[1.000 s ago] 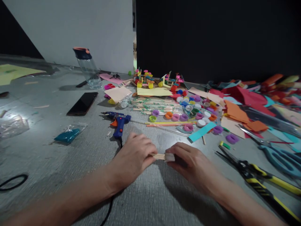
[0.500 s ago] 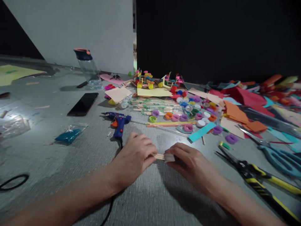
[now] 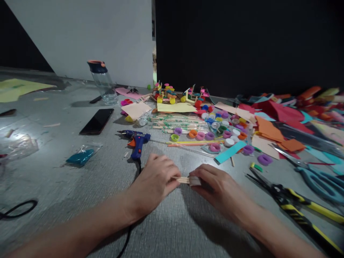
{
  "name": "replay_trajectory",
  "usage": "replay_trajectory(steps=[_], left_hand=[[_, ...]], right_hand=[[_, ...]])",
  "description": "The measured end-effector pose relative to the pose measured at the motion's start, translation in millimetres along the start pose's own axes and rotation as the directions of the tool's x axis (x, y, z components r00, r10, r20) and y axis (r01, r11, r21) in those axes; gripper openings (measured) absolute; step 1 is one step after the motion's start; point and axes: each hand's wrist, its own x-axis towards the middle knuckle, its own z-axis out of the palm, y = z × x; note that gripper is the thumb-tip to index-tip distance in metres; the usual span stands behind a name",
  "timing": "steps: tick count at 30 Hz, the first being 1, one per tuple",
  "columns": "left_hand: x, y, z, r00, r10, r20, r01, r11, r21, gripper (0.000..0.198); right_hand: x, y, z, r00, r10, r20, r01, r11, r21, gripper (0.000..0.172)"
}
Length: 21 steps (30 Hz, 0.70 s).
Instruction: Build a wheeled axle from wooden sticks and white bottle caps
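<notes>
Pale wooden sticks (image 3: 184,180) lie side by side between my two hands, low in the middle of the view. My left hand (image 3: 158,175) is closed round their left end, its fingertips pressed together. A whitish-grey piece (image 3: 195,181) sits at their right end, and my right hand (image 3: 215,181) pinches it between thumb and fingers. Much of that piece and the stick ends are covered by my fingers. Just beyond my left hand, a blue glue gun (image 3: 138,143) lies on its side, its black cord running under my left arm.
Bottle caps (image 3: 209,135), packed sticks (image 3: 177,122) and a turquoise strip (image 3: 230,152) lie beyond my hands. Scissors (image 3: 319,182) and black-yellow pliers (image 3: 295,211) are at the right. A phone (image 3: 97,122), clear bottle (image 3: 103,84) and blue packet (image 3: 80,156) stand or lie left.
The view has shifted slightly, so objects at the left appear a little lower and further right. Both hands keep the same hold on the sticks and whitish-grey piece.
</notes>
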Motion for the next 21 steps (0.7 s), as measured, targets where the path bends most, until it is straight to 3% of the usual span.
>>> replay_trajectory(steps=[8, 14, 17, 21], left_hand=[[0.9, 7.7, -17.5, 0.980, -0.053, -0.191, 0.028, 0.991, -0.127, 0.012], [1.6, 12.9, -41.7, 0.912, -0.191, -0.362, 0.057, 0.935, -0.351, 0.010], [0.2, 10.4, -63.8, 0.823, -0.260, -0.505, 0.003, 0.891, -0.455, 0.007], [-3.0, 5.2, -92.2, 0.601, -0.278, -0.750, -0.110, 0.900, -0.421, 0.010]], right_hand=[[1.8, 10.6, 1.5, 0.997, 0.040, -0.062, -0.043, 0.998, -0.039, 0.003], [2.3, -3.4, -20.6, 0.989, 0.113, -0.100, -0.109, 0.993, 0.047, 0.021], [14.6, -19.4, -31.4, 0.988, 0.140, -0.068, -0.135, 0.988, 0.075, 0.022], [67.9, -45.5, -18.4, 0.988, 0.154, -0.011, -0.153, 0.986, 0.068, 0.022]])
